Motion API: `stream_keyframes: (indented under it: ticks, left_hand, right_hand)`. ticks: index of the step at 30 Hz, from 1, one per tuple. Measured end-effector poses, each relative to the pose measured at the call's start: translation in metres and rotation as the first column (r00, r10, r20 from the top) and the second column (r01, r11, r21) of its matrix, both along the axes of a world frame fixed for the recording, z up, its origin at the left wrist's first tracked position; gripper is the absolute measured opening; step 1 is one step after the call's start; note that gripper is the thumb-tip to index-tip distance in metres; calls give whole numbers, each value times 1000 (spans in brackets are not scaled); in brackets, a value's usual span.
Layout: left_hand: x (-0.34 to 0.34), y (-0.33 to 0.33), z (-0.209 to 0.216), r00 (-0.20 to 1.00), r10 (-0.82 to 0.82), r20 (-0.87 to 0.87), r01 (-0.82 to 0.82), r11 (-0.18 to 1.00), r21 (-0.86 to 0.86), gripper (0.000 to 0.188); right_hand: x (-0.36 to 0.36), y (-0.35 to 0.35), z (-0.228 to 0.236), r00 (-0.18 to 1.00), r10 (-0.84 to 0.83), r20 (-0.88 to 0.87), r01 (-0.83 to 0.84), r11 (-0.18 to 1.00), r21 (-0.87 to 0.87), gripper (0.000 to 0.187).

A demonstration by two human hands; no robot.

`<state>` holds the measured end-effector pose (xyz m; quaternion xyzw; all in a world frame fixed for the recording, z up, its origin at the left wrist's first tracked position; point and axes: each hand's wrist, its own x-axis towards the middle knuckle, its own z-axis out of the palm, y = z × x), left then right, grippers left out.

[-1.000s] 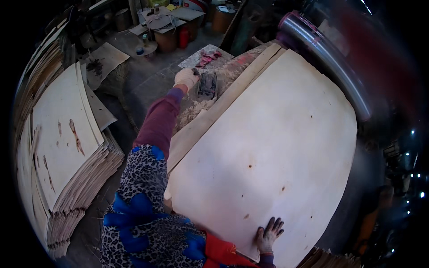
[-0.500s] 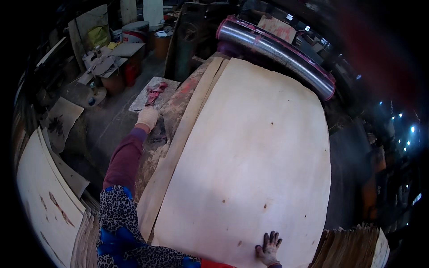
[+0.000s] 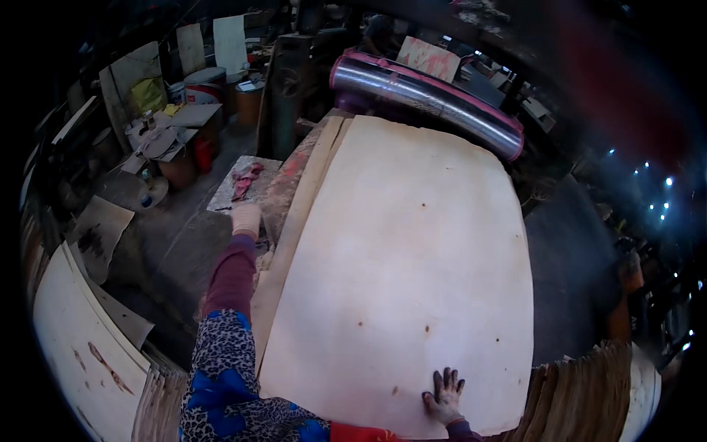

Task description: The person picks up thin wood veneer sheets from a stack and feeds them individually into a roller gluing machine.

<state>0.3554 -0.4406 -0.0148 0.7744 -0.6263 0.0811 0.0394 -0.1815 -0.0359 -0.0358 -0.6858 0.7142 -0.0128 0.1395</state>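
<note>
View has tilted up; red-labelled bucket (image 3: pixel 205 91) stands beyond the left hand (image 3: pixel 247 219).

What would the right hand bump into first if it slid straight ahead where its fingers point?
The right hand would slide along the pale sheet under it, then probably meet the shiny silver roller past the far edge, though how high the roller sits is hard to tell.

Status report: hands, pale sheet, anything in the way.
Right hand flat on pale sheet. Left hand beyond its left edge, grip unclear. Shiny roller ahead, beyond far edge.
</note>
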Motion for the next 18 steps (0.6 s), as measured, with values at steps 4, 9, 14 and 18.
stream_keyframes:
  ticks: [4,9,14,18]
  left_hand:
    - [1,46,3,894,218,-392,-280,954,-109,22]
    - [-26,156,-19,831,44,-555,-153,976,-152,24]
    - [-79,267,-27,588,-11,-809,-239,953,-186,31]
    - [-103,312,-72,750,-1,-661,-150,973,-173,47]
  right_hand:
    - [2,1,1,1000,-9,3,9,1000,-20,67]
    - [1,5,4,999,11,41,-7,996,-86,66]
    - [-5,13,4,990,49,135,-30,990,-140,64]
    - [-25,21,3,961,118,250,-50,964,-263,59]
